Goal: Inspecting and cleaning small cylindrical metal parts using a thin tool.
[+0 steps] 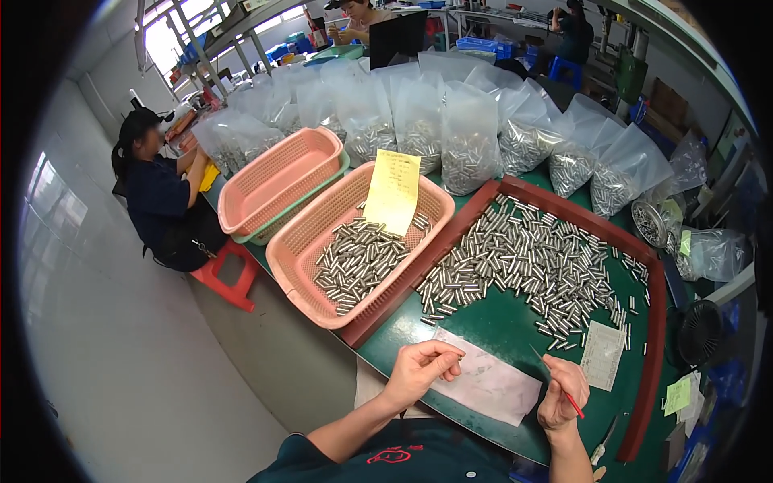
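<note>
While the right hand (563, 393) grips a pick (574, 404), the left hand (423, 369) pinches a tiny piece (460, 357); slippery-looking metal pins (523, 262) beyond them want mid-length holds.

Two hands in play here: left hand (422, 373) near six o'clock, right hand (564, 390) past four. One red-handled tool (576, 407) at half past four! Three baskets now: one pink basket (274, 299) at the centre, another pink one (278, 179) and one green basket (274, 229) at ten. Two heaps of metal pins (515, 258), too many to count! Clear bags (469, 153), at least nine, ten round to two. Three co-workers (165, 197) at half past nine, twelve and half past one. Two stools: one red stool (227, 278) at nine, one blue stool (566, 71) at half past one.
</note>
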Demonstrator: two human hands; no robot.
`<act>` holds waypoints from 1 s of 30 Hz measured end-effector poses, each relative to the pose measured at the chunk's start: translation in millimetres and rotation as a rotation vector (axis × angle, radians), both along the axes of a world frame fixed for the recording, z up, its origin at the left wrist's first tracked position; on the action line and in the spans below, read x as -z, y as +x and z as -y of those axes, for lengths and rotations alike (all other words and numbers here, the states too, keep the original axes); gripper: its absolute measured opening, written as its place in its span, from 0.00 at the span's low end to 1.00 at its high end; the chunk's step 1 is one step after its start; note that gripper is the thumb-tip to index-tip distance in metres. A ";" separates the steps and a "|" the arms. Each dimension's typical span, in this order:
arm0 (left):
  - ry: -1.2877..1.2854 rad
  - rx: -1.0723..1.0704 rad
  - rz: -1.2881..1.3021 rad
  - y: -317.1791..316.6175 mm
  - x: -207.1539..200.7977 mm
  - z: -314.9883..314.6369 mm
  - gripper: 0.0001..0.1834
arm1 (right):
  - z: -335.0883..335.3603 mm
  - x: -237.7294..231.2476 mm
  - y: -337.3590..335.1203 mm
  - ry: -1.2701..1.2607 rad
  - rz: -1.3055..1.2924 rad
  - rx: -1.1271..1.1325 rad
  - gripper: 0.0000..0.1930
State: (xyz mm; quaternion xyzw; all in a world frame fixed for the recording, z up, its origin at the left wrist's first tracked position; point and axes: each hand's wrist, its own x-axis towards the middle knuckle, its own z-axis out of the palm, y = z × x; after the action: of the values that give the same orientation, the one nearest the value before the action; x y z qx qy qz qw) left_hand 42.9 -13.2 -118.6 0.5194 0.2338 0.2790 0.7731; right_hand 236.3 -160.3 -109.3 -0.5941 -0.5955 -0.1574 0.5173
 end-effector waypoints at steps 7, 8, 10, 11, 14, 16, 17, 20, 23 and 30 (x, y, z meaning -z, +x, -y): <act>0.156 0.012 -0.099 -1.6 -2.2 3.0 0.09 | 0.7 0.5 1.0 -0.002 0.005 -0.013 0.03; 0.182 0.009 -0.111 -1.7 -2.2 3.4 0.09 | 0.7 0.5 1.1 -0.001 0.005 -0.010 0.03; 0.188 0.007 -0.104 -0.8 -2.0 3.8 0.09 | 1.1 0.4 1.3 0.001 0.008 -0.014 0.03; 0.193 0.003 -0.097 -0.2 -1.8 4.2 0.09 | 1.5 0.7 1.5 0.001 0.008 -0.012 0.03; 0.200 -0.009 -0.106 1.0 -2.1 5.6 0.08 | 1.9 0.8 1.9 0.000 0.009 -0.011 0.04; 0.214 0.004 -0.112 -0.1 0.3 5.1 0.08 | 1.5 -0.4 2.1 -0.001 0.017 -0.015 0.04; 0.227 0.015 -0.118 -0.4 1.0 5.0 0.08 | 1.2 -0.6 2.2 0.000 0.017 -0.013 0.04; 0.227 0.010 -0.115 0.5 -0.2 6.3 0.08 | 1.2 -1.1 2.2 0.001 0.019 -0.012 0.03; 0.211 -0.016 -0.101 2.6 -1.4 8.2 0.08 | 2.3 -1.3 2.0 0.000 0.020 -0.008 0.03; 0.354 -0.038 -0.164 2.7 -1.3 7.6 0.06 | -0.3 -1.5 2.4 0.012 0.019 -0.002 0.03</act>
State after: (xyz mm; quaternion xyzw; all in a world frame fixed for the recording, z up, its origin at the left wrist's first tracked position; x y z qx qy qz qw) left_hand 45.6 -20.8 -117.3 0.6637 0.2533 0.2871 0.6426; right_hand 238.7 -160.0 -107.8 -0.5890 -0.6000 -0.1663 0.5152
